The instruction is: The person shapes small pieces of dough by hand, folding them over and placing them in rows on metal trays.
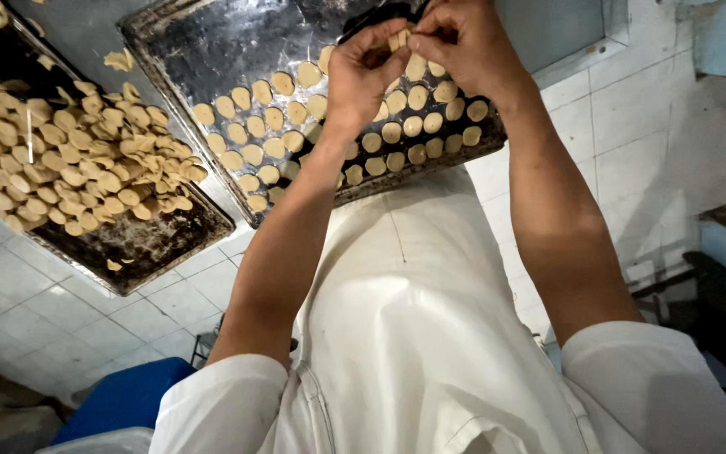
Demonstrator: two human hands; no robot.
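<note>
My left hand (361,74) and my right hand (462,40) meet over the far side of a dark metal baking tray (203,50). Between their fingertips they pinch a small stack of pale round dough discs (397,38). Rows of the same flat discs (254,126) lie side by side on the tray's near half. The far left part of the tray is bare, shiny metal. My forearms reach out over my white apron (413,319).
A second dark tray (153,244) to the left holds a loose heap of several dough discs (60,168). Below lie a white tiled floor (35,311) and a blue object (123,399). Dark furniture (724,286) stands at the right.
</note>
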